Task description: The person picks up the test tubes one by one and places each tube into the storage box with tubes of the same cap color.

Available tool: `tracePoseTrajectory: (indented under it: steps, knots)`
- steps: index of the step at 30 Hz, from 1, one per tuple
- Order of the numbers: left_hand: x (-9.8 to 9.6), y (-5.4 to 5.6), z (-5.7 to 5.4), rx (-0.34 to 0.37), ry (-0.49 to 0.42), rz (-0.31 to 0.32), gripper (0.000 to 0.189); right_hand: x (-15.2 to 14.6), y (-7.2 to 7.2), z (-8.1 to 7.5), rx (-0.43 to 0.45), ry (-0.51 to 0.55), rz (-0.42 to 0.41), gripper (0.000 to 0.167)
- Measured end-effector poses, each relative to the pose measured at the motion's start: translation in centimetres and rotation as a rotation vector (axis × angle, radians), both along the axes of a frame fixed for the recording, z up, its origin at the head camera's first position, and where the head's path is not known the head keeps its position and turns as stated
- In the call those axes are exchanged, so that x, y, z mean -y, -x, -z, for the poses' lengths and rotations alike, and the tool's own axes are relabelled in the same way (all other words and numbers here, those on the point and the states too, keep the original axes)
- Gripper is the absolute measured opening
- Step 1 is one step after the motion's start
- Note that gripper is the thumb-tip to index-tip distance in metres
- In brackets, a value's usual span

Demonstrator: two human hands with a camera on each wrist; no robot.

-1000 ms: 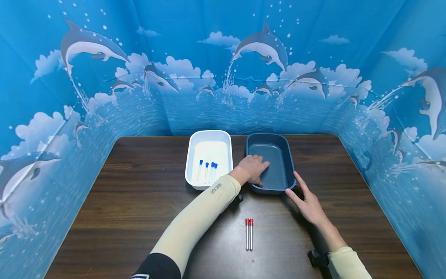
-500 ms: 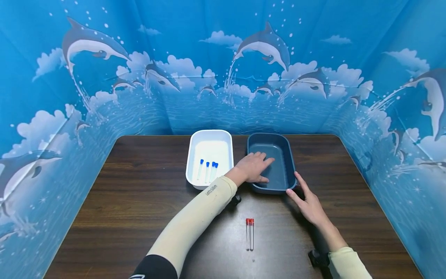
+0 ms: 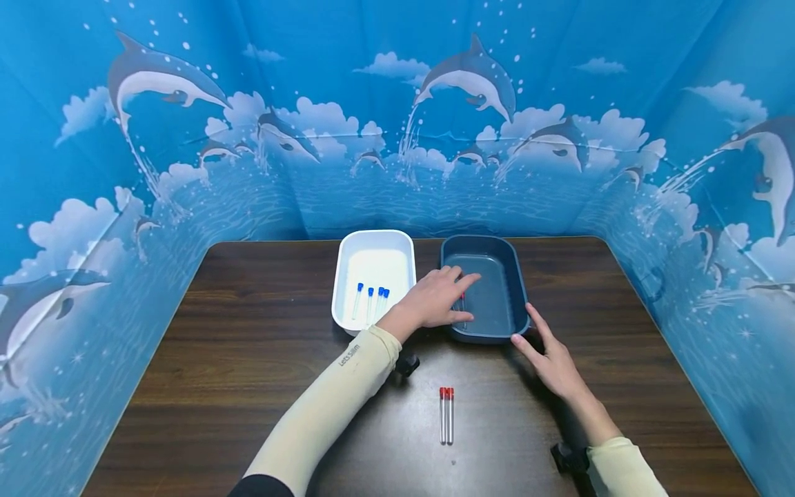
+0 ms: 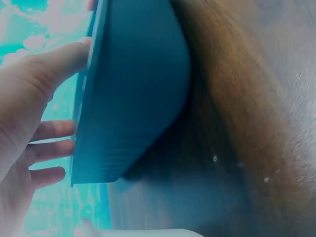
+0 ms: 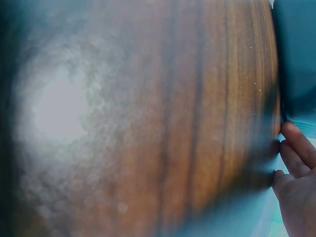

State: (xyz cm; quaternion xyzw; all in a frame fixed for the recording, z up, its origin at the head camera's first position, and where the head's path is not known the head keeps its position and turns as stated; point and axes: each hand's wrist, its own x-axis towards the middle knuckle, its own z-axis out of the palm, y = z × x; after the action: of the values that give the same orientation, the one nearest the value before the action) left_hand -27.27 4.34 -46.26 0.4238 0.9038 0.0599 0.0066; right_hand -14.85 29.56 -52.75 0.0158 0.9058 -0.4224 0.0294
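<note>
Lying on the worktop [image 3: 248,331], red-capped tubes [image 3: 450,418] run near-to-far, caps at the far end, well nearside of the spread left hand [image 3: 433,298] and left of the right hand [image 3: 555,366]; which is closer is unclear. The left hand, gripping nothing, hangs over the left side of the dark tray [image 3: 495,290], a further red-capped tube [image 3: 462,297] showing inside. The right hand, fingers straight, touches the tray's near right corner, holding nothing.

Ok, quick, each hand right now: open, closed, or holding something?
Left hand: open, holding nothing, over the dark blue tray.
Right hand: open, at the tray's near right corner.
</note>
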Motion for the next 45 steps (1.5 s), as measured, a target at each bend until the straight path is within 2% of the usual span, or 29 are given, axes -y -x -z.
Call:
tracePoseTrajectory:
  steps: [7,12,17,22,27,31,35,42,45]
  knots:
    - [1.3,-1.8,-0.1,0.012,-0.096,-0.012,0.082,-0.1,0.1,0.0,0.001,0.002,0.003,0.072]
    - [2.3,-3.9,-0.3,-0.004,-0.136,-0.013,0.08,-0.1,0.0,0.0,-0.005,0.003,0.005,0.072]
    - [3.4,-6.2,-0.4,-0.029,-0.207,0.023,0.079,-0.1,-0.1,0.0,-0.009,0.001,0.007,0.072]
    - [4.9,-8.7,-0.2,-0.003,-0.239,0.048,0.079,-0.1,-0.2,0.1,-0.011,0.006,0.004,0.072]
    - [6.4,-10.8,0.8,0.064,-0.238,0.04,0.08,-0.1,-0.2,0.0,-0.008,0.01,0.003,0.072]
    - [7.2,-12.2,2.2,0.122,-0.237,0.038,0.083,-0.1,-0.2,-0.2,-0.002,0.011,0.002,0.072]
    - [7.7,-13.4,3.6,0.145,-0.219,0.065,0.088,0.0,-0.2,-0.3,0.007,0.005,0.001,0.072]
    - [7.9,-14.9,5.2,0.214,-0.206,0.094,0.096,0.1,-0.1,-0.1,0.013,-0.002,-0.004,0.072]
    - [7.9,-15.3,5.5,0.209,-0.2,0.099,0.099,0.1,-0.1,-0.2,0.015,0.0,-0.001,0.072]
